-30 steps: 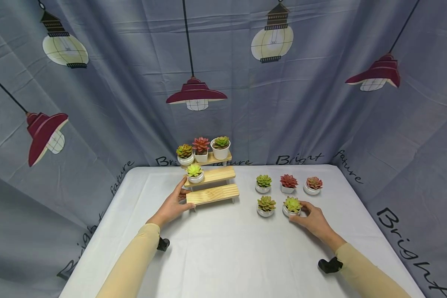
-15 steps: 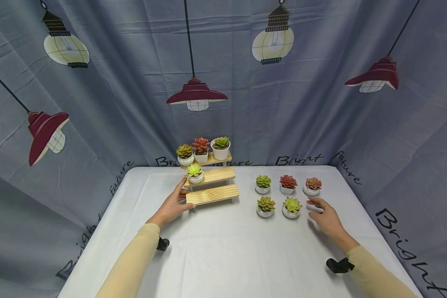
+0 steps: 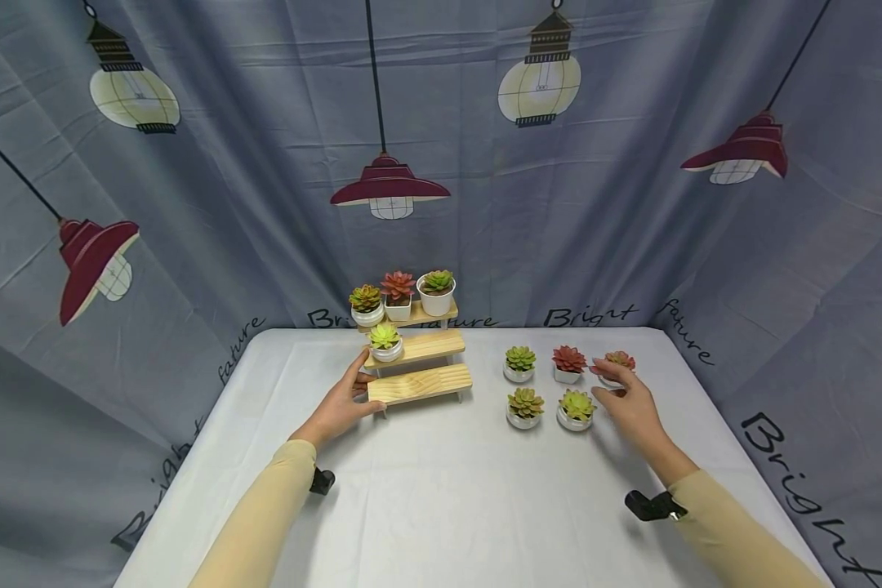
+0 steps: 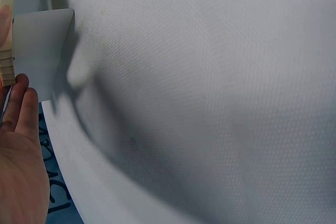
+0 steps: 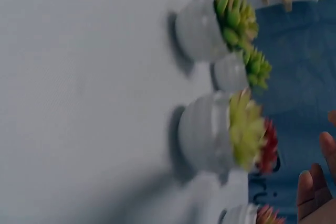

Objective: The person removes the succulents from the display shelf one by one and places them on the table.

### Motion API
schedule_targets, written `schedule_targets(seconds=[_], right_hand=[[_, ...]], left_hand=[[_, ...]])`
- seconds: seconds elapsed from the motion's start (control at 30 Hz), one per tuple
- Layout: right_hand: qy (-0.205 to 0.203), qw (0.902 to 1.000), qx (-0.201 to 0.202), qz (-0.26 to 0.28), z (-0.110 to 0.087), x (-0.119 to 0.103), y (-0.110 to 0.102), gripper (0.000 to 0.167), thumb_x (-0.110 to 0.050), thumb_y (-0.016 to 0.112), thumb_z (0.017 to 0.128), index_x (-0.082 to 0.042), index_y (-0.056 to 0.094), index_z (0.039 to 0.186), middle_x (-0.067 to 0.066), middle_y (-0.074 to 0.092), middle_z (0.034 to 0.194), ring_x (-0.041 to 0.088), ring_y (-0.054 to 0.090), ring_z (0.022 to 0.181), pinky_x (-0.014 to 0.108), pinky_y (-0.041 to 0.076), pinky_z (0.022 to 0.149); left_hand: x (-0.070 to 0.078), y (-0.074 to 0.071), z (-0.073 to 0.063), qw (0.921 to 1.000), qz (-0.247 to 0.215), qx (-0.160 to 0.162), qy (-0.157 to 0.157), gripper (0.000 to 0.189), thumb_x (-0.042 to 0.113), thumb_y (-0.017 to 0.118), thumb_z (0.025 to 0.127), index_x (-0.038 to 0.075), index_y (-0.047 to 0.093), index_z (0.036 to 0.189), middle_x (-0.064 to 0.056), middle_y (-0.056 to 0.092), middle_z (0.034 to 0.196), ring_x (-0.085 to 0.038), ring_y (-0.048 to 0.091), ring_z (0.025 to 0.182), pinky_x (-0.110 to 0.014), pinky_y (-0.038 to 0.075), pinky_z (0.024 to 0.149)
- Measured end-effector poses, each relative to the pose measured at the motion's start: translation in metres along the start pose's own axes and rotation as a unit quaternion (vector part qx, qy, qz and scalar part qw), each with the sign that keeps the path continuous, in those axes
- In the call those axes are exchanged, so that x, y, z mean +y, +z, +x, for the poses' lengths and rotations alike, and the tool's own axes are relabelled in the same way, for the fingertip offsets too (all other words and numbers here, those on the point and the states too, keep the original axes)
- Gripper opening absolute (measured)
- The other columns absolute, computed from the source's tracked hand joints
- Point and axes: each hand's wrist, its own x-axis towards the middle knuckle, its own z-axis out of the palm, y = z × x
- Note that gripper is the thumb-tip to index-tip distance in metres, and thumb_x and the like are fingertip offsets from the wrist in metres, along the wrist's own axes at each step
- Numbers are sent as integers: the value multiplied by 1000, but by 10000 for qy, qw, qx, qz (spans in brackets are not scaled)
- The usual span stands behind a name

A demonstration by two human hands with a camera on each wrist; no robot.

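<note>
Steadies three-tier wooden stand [image 3: 426, 382] at 11 o'clock, end pinched in left grip [image 3: 343, 402]. Holds right grip [image 3: 629, 403] parted, empty, near potted dusty-red succulent [image 3: 622, 357] at 1 o'clock. Likely selecting; calls for light pinch.

Right hand [image 3: 630, 402] off yellow-green succulent [image 3: 576, 405], moved farther forward, partly hiding pink-red succulent [image 3: 621, 358].

Black script "Bright" [image 3: 591, 315] and "fature" [image 3: 688, 329] on the grey-blue curtain [image 3: 595, 220].
Around the white table [image 3: 441, 506], "Bright" runs behind its back edge, "fature" at its far right corner, a larger "Bright" down its right side; both words line its left; behind it, another pair is partly hidden.
</note>
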Motion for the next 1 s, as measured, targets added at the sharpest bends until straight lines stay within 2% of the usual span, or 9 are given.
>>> schedule_targets(seconds=[0.17, 0.43, 0.7, 1.0], right_hand=[[-141, 9991, -269, 302, 6, -27, 20, 50, -15, 63, 103, -9, 51, 151, 15, 55, 145, 35, 46, 134, 34, 43, 95], [-497, 9906, -675, 1084, 14, -69, 58, 51, -21, 67, 102, -16, 52, 150, 9, 60, 142, 24, 49, 128, 40, 42, 99], [-785, 9862, -871, 1166, 22, -95, 90, 52, -24, 70, 100, -18, 53, 149, 6, 61, 139, 25, 51, 126, 46, 45, 98], [-841, 9833, -1120, 1160, 26, -110, 122, 53, -15, 71, 98, -14, 54, 148, 8, 63, 135, 26, 50, 128, 47, 43, 98]], left_hand=[[1, 0, 0, 10000, 42, 6, -32, 113, 21, 85, 87, 42, 5, 164, -15, 50, 143, -33, 51, 131, -47, 42, 115], [1, 0, 1, 10000, 20, -17, -90, 113, 22, 86, 87, 41, 6, 164, -14, 50, 143, -32, 50, 133, -45, 41, 116], [0, 0, 1, 10000, -16, -29, -80, 113, 22, 86, 86, 42, 6, 164, -14, 51, 142, -33, 50, 133, -46, 41, 116], [1, -1, 0, 10000, -15, 5, -26, 114, 21, 86, 86, 39, 7, 165, -15, 51, 141, -33, 51, 132, -44, 40, 117]])
